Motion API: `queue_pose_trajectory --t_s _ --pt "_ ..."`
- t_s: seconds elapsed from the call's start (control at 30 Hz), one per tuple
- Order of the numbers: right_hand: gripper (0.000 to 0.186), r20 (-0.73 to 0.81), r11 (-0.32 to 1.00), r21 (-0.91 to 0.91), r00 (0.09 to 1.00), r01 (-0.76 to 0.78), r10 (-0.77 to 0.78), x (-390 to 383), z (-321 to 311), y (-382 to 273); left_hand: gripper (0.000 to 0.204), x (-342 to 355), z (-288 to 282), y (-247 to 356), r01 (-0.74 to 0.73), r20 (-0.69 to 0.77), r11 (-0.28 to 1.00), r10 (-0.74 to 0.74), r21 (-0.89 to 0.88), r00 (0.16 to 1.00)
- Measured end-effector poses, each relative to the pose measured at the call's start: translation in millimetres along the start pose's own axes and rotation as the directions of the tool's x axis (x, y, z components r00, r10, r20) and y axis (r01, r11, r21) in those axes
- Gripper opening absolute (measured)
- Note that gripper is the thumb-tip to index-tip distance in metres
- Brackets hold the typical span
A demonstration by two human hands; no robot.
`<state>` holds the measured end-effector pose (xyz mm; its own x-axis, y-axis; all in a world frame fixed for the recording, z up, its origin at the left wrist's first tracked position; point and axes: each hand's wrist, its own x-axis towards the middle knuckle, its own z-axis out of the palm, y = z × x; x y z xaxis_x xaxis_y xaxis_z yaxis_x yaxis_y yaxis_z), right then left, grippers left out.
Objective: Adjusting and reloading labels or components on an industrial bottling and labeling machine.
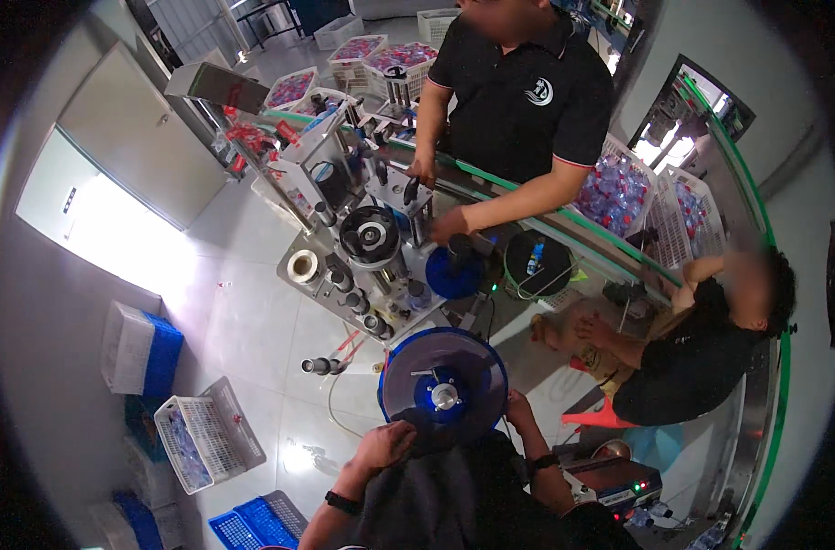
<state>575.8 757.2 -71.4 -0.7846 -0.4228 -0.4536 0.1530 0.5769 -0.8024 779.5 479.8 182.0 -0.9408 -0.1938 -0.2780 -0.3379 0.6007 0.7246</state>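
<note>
A large blue-rimmed reel (408,371) with a metal hub lies right in front of me. My left hand (387,446) is closed at its near left side, next to dark cloth; what its fingers hold, if anything, is hidden. At the reel's right edge is my right hand (521,412), its fingers curled in by the rim around something too small to make out. Beyond the reel stands a labelling-type machine with a black round roller (370,236) and several small dark knobbed rollers (356,302).
Across the machine, a person in a black shirt (527,101) reaches into it with both hands. Another person (692,367) sits at the right by a green-edged conveyor (775,403). Crates of bottles (614,194) stand behind; a white crate (217,449) lies on the left floor.
</note>
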Motion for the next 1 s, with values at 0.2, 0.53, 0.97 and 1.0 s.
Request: queue_pose_trajectory --t_s 0.2,0.53,0.97,1.0 --pt "0.022 -0.061 0.991 -0.058 0.991 0.118 -0.121 -0.2 0.4 1.6 0.021 1.6 1.8 -7.3 -0.051 -0.012 0.999 0.051 0.004 0.999" --pt "0.034 0.008 0.998 0.061 0.999 0.03 -0.031 -24.8 -12.0 -60.5 0.023 0.9 2.8 -18.2 -0.017 0.011 0.999 0.017 0.031 1.0" --pt "0.028 0.04 0.999 0.015 0.998 -0.044 0.043 -9.9 -1.5 -33.3 0.02 0.3 -1.1 -19.0 0.002 0.01 0.999 -0.002 0.037 1.0" --pt "0.028 0.078 0.995 0.02 0.993 -0.093 0.091 -12.5 -2.3 -45.7 0.02 -1.0 -1.0 -19.9 0.008 0.007 0.999 -0.008 0.038 1.0"
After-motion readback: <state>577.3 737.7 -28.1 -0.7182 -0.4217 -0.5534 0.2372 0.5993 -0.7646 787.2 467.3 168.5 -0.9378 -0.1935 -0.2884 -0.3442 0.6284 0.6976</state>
